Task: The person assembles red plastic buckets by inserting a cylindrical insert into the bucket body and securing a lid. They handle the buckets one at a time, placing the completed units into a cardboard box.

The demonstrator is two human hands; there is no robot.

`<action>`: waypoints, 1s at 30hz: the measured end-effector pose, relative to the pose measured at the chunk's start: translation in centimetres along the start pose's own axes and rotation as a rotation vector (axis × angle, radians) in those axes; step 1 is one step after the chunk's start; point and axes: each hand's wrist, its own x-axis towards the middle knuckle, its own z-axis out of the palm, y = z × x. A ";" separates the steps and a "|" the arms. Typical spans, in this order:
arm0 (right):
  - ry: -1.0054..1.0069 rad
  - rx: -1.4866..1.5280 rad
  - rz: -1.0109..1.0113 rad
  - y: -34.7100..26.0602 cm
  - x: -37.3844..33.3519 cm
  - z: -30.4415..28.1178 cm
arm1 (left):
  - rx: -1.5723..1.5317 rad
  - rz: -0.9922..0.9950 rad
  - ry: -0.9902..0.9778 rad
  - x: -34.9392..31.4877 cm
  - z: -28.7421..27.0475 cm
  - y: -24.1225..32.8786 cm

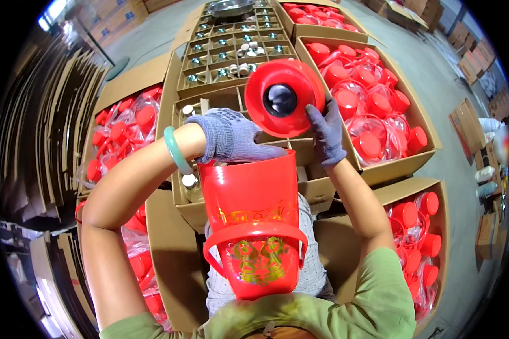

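Note:
A tapered red plastic thermos casing [251, 195] leans against my body, its open end facing away from me. It has a red carrying handle [257, 229] and gold printed decoration. My left hand [234, 138], in a grey-blue knitted glove, grips the casing's rim, with some fingertips hidden at the opening. My right hand [326, 135], gloved as well, holds a round red flared plastic part [285, 70] by its right edge, above the casing's mouth. A dark round hole with something pale in it shows at the middle of that part.
Ahead stands a divided carton [178, 85] with glass bottle-like pieces in its cells and a metal bowl [230, 7] at its far end. Cartons of bagged red thermos parts [370, 104] flank me on both sides. Flattened cardboard [56, 113] is stacked at the left.

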 end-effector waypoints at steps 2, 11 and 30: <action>-0.042 -0.028 -0.106 -2.9 0.4 1.6 | -0.122 0.219 0.004 0.8 1.6 -1.5; -0.261 -0.040 -0.423 -8.7 -0.6 4.2 | -1.434 0.031 0.258 -2.8 -0.1 -2.2; -0.558 0.058 0.131 -15.8 2.4 7.9 | -1.156 0.508 1.152 -6.5 -0.4 -3.0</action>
